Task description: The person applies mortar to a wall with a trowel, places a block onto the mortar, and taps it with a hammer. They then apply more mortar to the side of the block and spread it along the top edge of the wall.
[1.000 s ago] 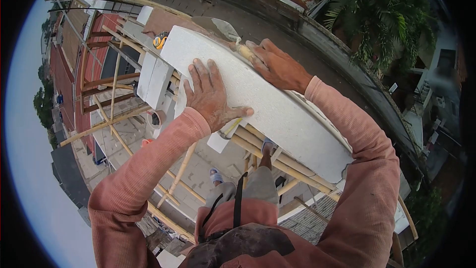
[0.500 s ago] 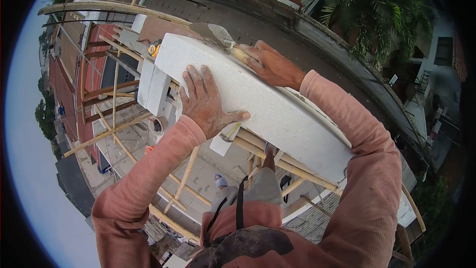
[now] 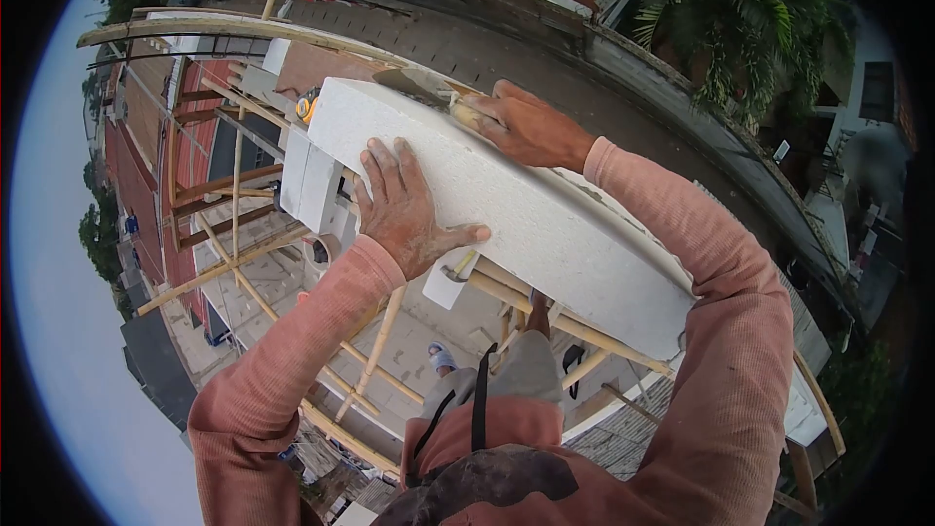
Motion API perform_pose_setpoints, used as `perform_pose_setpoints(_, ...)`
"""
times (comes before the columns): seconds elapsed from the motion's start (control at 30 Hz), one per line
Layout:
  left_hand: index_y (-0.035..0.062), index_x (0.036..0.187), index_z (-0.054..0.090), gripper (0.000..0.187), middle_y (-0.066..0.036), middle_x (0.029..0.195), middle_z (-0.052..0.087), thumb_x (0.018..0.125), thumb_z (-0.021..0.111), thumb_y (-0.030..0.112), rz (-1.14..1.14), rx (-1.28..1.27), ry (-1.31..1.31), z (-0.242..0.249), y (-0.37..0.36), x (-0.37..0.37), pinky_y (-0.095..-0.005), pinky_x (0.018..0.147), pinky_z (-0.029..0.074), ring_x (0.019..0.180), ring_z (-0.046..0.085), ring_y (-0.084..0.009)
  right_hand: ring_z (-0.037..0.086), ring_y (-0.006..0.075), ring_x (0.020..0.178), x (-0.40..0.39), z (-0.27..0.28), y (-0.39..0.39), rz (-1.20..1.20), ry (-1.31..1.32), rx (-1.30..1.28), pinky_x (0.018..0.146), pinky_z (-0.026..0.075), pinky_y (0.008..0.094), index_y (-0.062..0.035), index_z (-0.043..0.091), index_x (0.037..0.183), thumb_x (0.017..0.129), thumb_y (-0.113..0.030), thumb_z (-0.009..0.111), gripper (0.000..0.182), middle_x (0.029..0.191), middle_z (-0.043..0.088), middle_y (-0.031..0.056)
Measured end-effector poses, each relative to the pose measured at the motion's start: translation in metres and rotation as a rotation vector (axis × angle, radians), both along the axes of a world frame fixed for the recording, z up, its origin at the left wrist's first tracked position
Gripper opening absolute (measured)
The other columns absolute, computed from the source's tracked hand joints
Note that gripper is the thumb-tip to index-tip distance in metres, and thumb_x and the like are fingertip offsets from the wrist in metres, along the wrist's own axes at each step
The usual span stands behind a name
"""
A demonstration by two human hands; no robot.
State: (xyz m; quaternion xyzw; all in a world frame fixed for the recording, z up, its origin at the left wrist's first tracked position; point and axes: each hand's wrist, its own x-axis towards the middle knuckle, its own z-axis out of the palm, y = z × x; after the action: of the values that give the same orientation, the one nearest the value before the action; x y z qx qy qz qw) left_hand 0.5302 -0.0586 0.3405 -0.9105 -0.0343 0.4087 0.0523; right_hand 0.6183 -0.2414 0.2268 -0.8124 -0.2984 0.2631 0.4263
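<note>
A long white block (image 3: 555, 224) with a speckled face runs diagonally across the middle of the head view. My left hand (image 3: 404, 214) lies flat on its near face, fingers spread and dusty. On the block's far side, my right hand (image 3: 526, 127) grips the wooden handle of a trowel (image 3: 414, 88). The trowel's grey metal blade points left along the far edge and is partly hidden behind the block. Grey mortar shows in a strip along that edge. A hammer (image 3: 460, 267) lies on a small white block below my left thumb.
Bamboo scaffold poles (image 3: 385, 346) cross below and to the left, high above the ground. A yellow tape measure (image 3: 307, 107) sits by the block's left end. Another white block (image 3: 310, 180) stands beneath that end. A wall and road lie beyond.
The trowel blade has dropped lower behind the far edge and shows less of its face. My right hand has shifted slightly left and down. My left hand stays flat on the block.
</note>
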Motion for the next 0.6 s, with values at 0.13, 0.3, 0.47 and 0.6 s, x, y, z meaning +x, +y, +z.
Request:
perform_pose_setpoints(0.13,-0.012,0.153,-0.007,0.156,-0.047,0.152,-0.006,0.061,0.059,0.095,-0.002,0.012,0.011,0.002,-0.001,0.0,-0.0691,0.116,0.003,0.146,-0.01,-0.0587,0.056,0.0248,0.099,0.001,0.006,-0.002,0.001,0.031,-0.015,0.091,0.047,0.0397,-0.0051,0.048,0.148,0.106,-0.036,0.045,0.052,0.106,0.051,0.0144)
perform_pose_setpoints(0.3,-0.0115,0.153,-0.008,0.156,-0.047,0.153,-0.007,0.061,0.06,0.095,-0.004,-0.007,-0.003,0.004,-0.001,0.0,-0.0688,0.116,0.002,0.147,-0.011,-0.0576,0.063,0.0252,0.103,0.019,0.004,-0.014,-0.111,0.25,0.144,0.093,0.051,0.0396,-0.0004,0.051,0.143,0.104,-0.038,0.049,0.054,0.104,0.06,0.0201)
perform_pose_setpoints(0.47,-0.0117,0.153,-0.008,0.156,-0.046,0.153,-0.007,0.061,0.061,0.094,-0.003,0.012,-0.005,0.002,-0.003,0.0,-0.0692,0.116,0.004,0.147,-0.01,-0.0578,0.067,0.0137,0.082,0.009,0.026,-0.066,-0.184,0.885,0.521,0.067,0.057,0.0251,0.0006,0.051,0.143,0.098,-0.035,0.064,0.058,0.095,0.068,0.0166)
perform_pose_setpoints(0.6,-0.012,0.153,-0.006,0.156,-0.047,0.153,-0.005,0.061,0.061,0.094,-0.007,0.039,0.002,0.007,-0.007,0.002,-0.0693,0.116,0.006,0.147,-0.008,-0.0586,0.066,0.0119,0.077,-0.029,0.074,-0.104,-0.253,1.05,0.586,0.067,0.06,0.0244,0.0023,0.043,0.146,0.088,-0.027,0.077,0.073,0.103,0.063,0.009)
